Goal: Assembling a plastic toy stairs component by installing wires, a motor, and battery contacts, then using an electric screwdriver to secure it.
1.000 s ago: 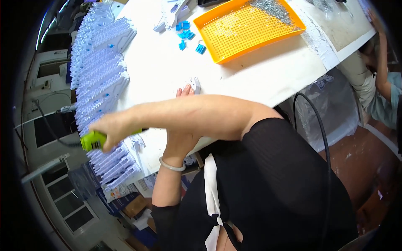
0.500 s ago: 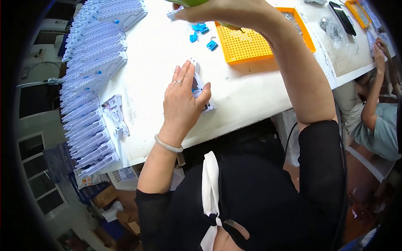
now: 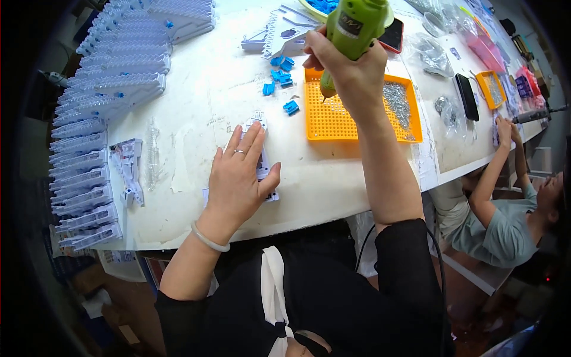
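My left hand (image 3: 237, 177) lies flat, thumb apart, over a white plastic housing (image 3: 265, 171) near the table's front edge. Most of that part is hidden under the palm and fingers. In my right hand (image 3: 361, 77) is a green electric screwdriver (image 3: 352, 27), its fingers wrapped round the body. The tool's tip points down over the left side of an orange tray (image 3: 316, 126), which has rows of small holes. Loose metal screws (image 3: 397, 106) are heaped in the tray's right part. Small blue plastic clips (image 3: 281, 77) lie left of the tray.
Stacked white toothed parts (image 3: 113, 89) line the left edge. A separate white part (image 3: 127, 169) lies beside them. At the back are more white panels (image 3: 288, 33) and a bowl of blue pieces (image 3: 324, 5). To the right, a co-worker (image 3: 502, 208) handles another tool by phones and bags.
The view has shifted, showing more of the table's far side. The screwdriver's tip has come slightly nearer over the tray. My left hand stays on the white housing.
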Motion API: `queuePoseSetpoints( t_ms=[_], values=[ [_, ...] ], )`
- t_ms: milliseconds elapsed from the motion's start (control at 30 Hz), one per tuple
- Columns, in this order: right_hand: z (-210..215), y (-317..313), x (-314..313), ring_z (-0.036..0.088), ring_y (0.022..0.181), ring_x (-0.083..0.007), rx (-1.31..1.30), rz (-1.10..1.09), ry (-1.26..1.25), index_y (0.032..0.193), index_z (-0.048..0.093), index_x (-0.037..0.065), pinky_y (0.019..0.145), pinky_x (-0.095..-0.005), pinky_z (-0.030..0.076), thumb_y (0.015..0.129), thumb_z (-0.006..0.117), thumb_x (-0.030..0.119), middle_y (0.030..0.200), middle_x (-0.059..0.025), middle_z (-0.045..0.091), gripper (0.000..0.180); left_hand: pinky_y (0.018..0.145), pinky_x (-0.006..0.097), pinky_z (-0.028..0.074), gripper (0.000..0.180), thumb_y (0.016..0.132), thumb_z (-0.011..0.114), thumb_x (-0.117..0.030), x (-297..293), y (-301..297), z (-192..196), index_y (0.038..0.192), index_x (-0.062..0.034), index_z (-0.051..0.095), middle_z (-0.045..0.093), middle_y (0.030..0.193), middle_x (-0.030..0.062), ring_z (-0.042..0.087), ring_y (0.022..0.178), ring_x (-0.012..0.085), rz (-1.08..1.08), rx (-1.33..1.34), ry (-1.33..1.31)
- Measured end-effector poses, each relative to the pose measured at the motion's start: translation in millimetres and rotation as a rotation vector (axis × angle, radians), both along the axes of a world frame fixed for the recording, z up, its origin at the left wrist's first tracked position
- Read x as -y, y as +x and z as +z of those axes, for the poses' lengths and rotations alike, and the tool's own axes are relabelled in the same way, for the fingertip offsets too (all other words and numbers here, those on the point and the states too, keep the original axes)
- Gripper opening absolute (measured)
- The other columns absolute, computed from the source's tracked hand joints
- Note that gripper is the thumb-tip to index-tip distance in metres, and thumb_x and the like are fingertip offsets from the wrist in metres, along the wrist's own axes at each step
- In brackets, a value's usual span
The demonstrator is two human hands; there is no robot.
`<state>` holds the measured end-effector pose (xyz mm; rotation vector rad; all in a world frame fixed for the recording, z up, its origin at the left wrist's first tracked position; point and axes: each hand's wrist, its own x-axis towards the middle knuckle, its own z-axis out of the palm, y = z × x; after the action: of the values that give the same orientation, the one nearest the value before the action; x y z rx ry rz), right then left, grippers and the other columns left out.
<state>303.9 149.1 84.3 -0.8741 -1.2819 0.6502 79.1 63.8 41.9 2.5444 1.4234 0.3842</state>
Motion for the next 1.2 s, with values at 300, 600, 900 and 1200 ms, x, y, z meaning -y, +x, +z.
queuePoseSetpoints(
  t_ms=[300, 600, 900, 1200],
  values=[
    [-1.0, -2.6, -8.7, 0.072, 0.069, -0.0156, -0.058, -0.002, -0.018, 0.096, 0.064, -0.001, 0.063, -0.0266, 0.061, 0.089, 0.073, 0.014, 0.082, -0.0101, 0.071, 0.019, 0.104, 0.054, 0.041, 0.062, 0.087, 0.064, -0.032, 0.3, 0.4, -1.6, 0.141, -0.0060, 0.051, 0.048, 0.150, 0.0115, 0.043, 0.139, 0.0376, 0.030, -0.032, 0.019],
    [-0.9, -7.0, -7.9, 0.070, 0.065, -0.0154, -0.055, -0.058, -0.020, 0.095, 0.065, -0.001, 0.062, -0.0273, 0.058, 0.089, 0.072, 0.007, 0.078, -0.0091, 0.069, 0.013, 0.105, 0.057, 0.041, 0.064, 0.087, 0.064, -0.034, -0.6, -1.0, -3.0, 0.143, -0.0065, 0.049, 0.046, 0.151, 0.0102, 0.042, 0.140, 0.0363, 0.031, -0.027, 0.016],
    [-0.2, -9.7, -3.8, 0.069, 0.063, -0.0153, -0.052, -0.031, -0.031, 0.094, 0.065, -0.001, 0.061, -0.0270, 0.058, 0.089, 0.072, 0.007, 0.077, -0.0091, 0.069, 0.012, 0.106, 0.057, 0.040, 0.065, 0.086, 0.065, -0.035, -0.1, -1.1, -1.6, 0.143, -0.0057, 0.049, 0.046, 0.151, 0.0106, 0.042, 0.140, 0.0349, 0.035, -0.041, 0.015],
    [0.8, -9.5, -4.8, 0.069, 0.065, -0.0166, -0.036, -0.018, -0.061, 0.093, 0.063, 0.000, 0.062, -0.0275, 0.058, 0.090, 0.070, 0.006, 0.077, -0.0089, 0.068, 0.011, 0.105, 0.060, 0.039, 0.061, 0.085, 0.068, -0.034, 0.2, -2.1, -2.2, 0.135, -0.0040, 0.053, 0.047, 0.149, 0.0117, 0.043, 0.139, 0.0349, 0.047, 0.052, 0.012]
  ],
)
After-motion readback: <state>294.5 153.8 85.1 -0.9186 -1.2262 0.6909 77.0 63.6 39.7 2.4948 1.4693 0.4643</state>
